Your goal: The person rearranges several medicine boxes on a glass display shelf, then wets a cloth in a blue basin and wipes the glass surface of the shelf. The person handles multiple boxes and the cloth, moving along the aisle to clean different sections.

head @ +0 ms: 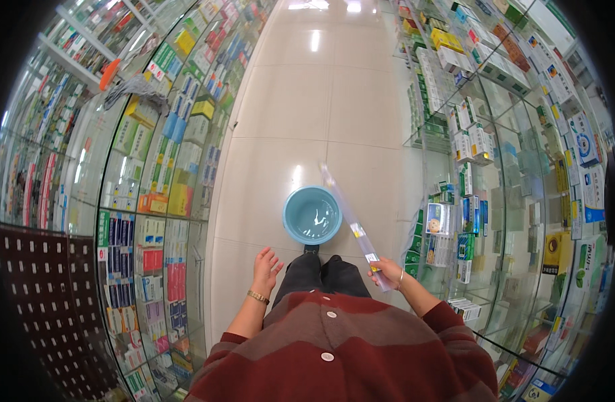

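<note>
My right hand (386, 274) grips one end of a long clear plastic strip (343, 206) that carries a few small labels. The strip slants up and away from me, passing the right side of a light blue bucket (312, 215). Water or a wet sheen glints inside the bucket, which is on the floor just in front of my feet. My left hand (267, 268) is raised at the left of my legs, fingers apart, holding nothing. A gold-coloured watch (258, 296) circles that wrist.
Glass display cases with medicine boxes (156, 166) line the left side. Glass shelves with more boxes (470, 135) stand on the right. A grey cloth (136, 90) lies on the left counter near an orange object (109, 74). Between them runs a tiled floor (360, 105).
</note>
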`<state>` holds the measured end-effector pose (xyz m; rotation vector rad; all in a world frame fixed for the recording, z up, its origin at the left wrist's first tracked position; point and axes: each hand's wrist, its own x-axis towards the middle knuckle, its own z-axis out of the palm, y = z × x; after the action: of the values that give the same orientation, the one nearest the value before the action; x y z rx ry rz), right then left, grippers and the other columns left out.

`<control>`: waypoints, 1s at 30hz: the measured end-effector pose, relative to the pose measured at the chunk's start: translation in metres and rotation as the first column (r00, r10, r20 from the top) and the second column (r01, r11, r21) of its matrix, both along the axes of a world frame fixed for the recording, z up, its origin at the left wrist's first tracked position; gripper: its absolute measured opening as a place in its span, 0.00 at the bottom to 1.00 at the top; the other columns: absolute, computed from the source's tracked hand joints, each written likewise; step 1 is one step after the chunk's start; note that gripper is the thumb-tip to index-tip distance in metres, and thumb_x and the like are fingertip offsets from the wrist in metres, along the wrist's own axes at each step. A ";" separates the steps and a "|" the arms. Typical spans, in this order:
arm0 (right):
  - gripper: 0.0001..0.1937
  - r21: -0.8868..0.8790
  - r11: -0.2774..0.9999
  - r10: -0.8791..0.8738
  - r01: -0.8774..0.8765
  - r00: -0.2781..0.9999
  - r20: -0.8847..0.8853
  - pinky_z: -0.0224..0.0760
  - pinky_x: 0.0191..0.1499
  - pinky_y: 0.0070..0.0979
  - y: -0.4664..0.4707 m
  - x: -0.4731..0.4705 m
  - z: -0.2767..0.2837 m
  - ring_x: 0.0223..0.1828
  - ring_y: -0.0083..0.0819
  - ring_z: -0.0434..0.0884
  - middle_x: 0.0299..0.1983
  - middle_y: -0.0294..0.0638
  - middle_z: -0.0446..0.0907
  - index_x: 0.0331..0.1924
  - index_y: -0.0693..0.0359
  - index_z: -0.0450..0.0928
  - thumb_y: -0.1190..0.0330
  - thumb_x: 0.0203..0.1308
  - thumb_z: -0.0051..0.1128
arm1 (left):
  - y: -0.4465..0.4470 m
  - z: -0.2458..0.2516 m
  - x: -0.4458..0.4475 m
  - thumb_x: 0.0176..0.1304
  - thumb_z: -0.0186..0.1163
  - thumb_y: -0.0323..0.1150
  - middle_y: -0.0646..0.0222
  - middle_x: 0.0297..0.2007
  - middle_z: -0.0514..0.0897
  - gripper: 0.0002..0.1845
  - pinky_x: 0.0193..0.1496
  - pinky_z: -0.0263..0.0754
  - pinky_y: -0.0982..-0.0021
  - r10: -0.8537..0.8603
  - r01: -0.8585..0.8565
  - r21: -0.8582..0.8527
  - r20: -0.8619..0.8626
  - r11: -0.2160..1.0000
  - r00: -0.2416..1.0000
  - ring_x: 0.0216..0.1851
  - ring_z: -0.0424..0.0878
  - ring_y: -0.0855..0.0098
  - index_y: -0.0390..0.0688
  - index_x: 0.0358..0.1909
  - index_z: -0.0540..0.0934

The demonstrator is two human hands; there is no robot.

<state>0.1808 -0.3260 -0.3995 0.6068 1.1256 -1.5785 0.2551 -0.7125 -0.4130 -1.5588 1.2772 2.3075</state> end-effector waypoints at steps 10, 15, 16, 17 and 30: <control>0.15 0.014 1.000 -0.014 0.023 0.896 -0.444 0.78 0.26 0.25 -0.069 -0.037 0.051 0.23 0.27 0.79 0.34 0.42 0.80 0.56 0.62 0.66 0.71 0.68 0.51 | -0.019 0.006 0.038 0.68 0.59 0.32 0.68 0.50 0.73 0.18 0.45 0.78 0.63 0.158 -0.159 -0.037 -0.012 0.987 0.987 0.48 0.71 0.69 0.47 0.59 0.71; 0.34 0.111 0.990 0.142 -0.091 0.547 -0.825 0.79 0.31 0.24 -0.148 -0.041 0.087 0.28 0.25 0.80 0.39 0.42 0.80 0.75 0.62 0.52 0.77 0.65 0.50 | -0.041 0.018 0.051 0.67 0.61 0.32 0.74 0.41 0.75 0.16 0.42 0.81 0.65 0.215 -0.215 -0.010 -0.022 0.977 0.976 0.40 0.73 0.76 0.47 0.56 0.74; 0.35 0.148 0.984 0.178 -0.101 0.449 -0.876 0.78 0.31 0.22 -0.161 -0.043 0.082 0.29 0.24 0.80 0.40 0.41 0.79 0.75 0.62 0.52 0.78 0.64 0.50 | -0.048 0.015 0.054 0.68 0.60 0.32 0.75 0.39 0.76 0.15 0.43 0.81 0.64 0.231 -0.231 -0.011 0.004 0.973 0.973 0.39 0.74 0.76 0.48 0.55 0.75; 0.35 0.184 0.977 0.209 -0.104 0.345 -0.915 0.78 0.31 0.21 -0.177 -0.045 0.077 0.31 0.22 0.79 0.41 0.40 0.78 0.76 0.62 0.52 0.78 0.64 0.50 | -0.058 0.014 0.057 0.68 0.60 0.32 0.75 0.40 0.76 0.15 0.44 0.81 0.64 0.244 -0.244 0.000 0.009 0.970 0.970 0.39 0.74 0.76 0.48 0.55 0.75; 0.32 0.220 0.955 0.195 -0.197 -0.140 -0.971 0.76 0.47 0.33 -0.552 -0.111 0.169 0.44 0.43 0.78 0.54 0.49 0.70 0.64 0.52 0.75 0.79 0.49 0.55 | -0.307 0.003 0.039 0.70 0.58 0.33 0.72 0.45 0.76 0.16 0.48 0.78 0.64 0.202 -0.205 -0.017 -0.116 0.979 0.973 0.45 0.74 0.73 0.46 0.58 0.74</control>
<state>0.0698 -0.8777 -0.2303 -1.1644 2.1812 -1.6076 0.2938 -1.0198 -0.4100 -1.6620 1.2319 2.5458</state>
